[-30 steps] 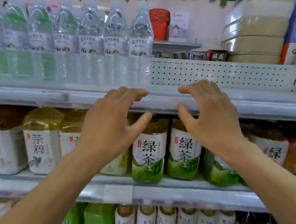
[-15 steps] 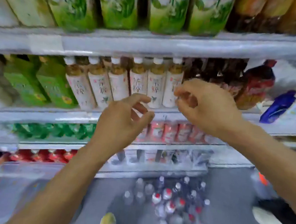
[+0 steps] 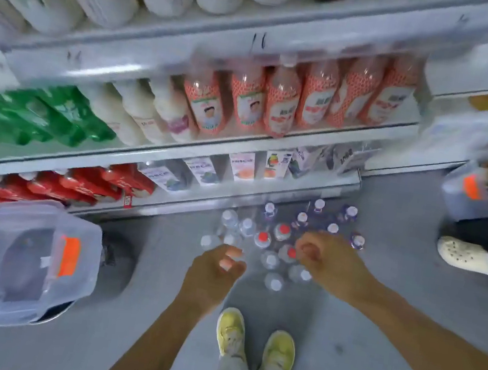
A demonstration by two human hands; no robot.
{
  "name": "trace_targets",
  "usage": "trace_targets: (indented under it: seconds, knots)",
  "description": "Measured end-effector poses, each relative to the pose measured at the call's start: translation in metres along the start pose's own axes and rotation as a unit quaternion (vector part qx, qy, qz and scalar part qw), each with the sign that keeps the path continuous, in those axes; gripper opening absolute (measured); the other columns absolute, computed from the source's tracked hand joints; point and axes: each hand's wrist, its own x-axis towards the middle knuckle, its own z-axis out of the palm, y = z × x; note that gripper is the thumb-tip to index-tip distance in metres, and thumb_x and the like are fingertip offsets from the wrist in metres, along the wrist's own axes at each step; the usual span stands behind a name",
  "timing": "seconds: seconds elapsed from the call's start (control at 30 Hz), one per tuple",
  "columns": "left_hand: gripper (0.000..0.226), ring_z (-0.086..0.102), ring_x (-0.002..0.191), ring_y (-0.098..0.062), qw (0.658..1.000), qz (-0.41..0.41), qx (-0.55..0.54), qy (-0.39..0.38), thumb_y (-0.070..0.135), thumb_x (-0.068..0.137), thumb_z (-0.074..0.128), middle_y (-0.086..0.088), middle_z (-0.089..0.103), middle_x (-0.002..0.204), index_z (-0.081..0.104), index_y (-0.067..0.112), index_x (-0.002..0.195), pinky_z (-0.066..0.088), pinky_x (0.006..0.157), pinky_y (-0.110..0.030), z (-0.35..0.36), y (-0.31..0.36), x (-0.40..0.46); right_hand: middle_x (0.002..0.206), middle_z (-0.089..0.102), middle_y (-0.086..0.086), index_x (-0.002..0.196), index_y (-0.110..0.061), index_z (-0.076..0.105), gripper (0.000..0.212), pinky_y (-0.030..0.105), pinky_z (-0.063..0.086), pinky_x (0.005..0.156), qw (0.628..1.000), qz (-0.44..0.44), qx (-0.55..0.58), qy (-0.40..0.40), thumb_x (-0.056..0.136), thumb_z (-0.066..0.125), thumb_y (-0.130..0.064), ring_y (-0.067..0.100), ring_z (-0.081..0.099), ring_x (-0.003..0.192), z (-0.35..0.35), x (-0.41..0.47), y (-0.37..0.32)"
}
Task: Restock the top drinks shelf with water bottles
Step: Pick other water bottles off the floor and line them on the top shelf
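Both hands over the water bottles (image 3: pixel 278 244) standing on the floor (image 3: pixel 377 300). Left hand (image 3: pixel 212 270) loosely curled, holding nothing. Right hand (image 3: pixel 327 262) curled, grasp unclear.

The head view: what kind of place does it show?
Most likely a small shop's drinks aisle: tiered shelves filled with rows of bottled drinks, and loose water bottles standing on the floor for restocking.

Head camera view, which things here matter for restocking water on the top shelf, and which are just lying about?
Job:
- water bottles standing on the floor
- left hand and right hand, both above them, holding nothing

Lying about:
- clear plastic bin with an orange sticker, at the left
- pink-labelled bottles, green bottles and red bottles on the lower shelves
- white shoe at the right
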Motion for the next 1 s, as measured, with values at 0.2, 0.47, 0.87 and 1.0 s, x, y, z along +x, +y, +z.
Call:
trace_targets:
  seconds: [0.2, 0.47, 0.87, 1.0]
  knots:
    - [0.024, 0.068, 0.099, -0.023, 0.994, -0.066, 0.054, -0.069, 0.023, 0.092, 0.064, -0.002, 0.072, 0.104, 0.066, 0.023, 0.116, 0.052, 0.091, -0.033, 0.11, -0.12, 0.091, 0.104, 0.061, 0.003, 0.098, -0.024, 0.06, 0.015, 0.033, 0.044, 0.082, 0.986, 0.126, 0.055, -0.09, 0.096, 0.051, -0.012, 0.025, 0.058, 0.096, 0.157, 0.049, 0.126]
    - [0.067, 0.048, 0.134, -0.022, 0.992, 0.046, 0.094, -0.077, 0.007, 0.092, 0.062, -0.001, 0.045, 0.151, 0.034, 0.019, 0.151, 0.038, 0.11, -0.033, 0.227, -0.238, 0.237, 0.14, 0.048, 0.0, 0.141, -0.029, 0.04, 0.072, 0.025, 0.037, 0.102, 0.97, 0.154, 0.184, -0.049, 0.08, 0.07, -0.004, 0.015, 0.047, 0.128, 0.33, 0.125, 0.249]
    - [0.065, 0.062, 0.103, -0.017, 0.977, 0.165, 0.102, -0.087, 0.041, 0.059, 0.085, 0.01, 0.067, 0.112, 0.059, 0.029, 0.117, 0.047, 0.084, -0.028, 0.269, -0.259, 0.314, 0.121, 0.065, -0.002, 0.128, -0.019, 0.057, 0.067, 0.037, 0.048, 0.094, 0.97, 0.103, 0.202, 0.085, 0.067, 0.085, -0.011, 0.021, 0.06, 0.112, 0.396, 0.167, 0.278]
    - [0.073, 0.063, 0.109, -0.022, 0.989, 0.082, 0.064, -0.102, 0.014, 0.059, 0.094, 0.0, 0.07, 0.114, 0.061, 0.019, 0.124, 0.049, 0.096, -0.039, 0.247, -0.252, 0.287, 0.106, 0.069, -0.012, 0.117, -0.029, 0.06, 0.06, 0.038, 0.052, 0.089, 0.961, 0.13, 0.238, 0.057, 0.064, 0.089, -0.022, 0.013, 0.064, 0.101, 0.362, 0.138, 0.269]
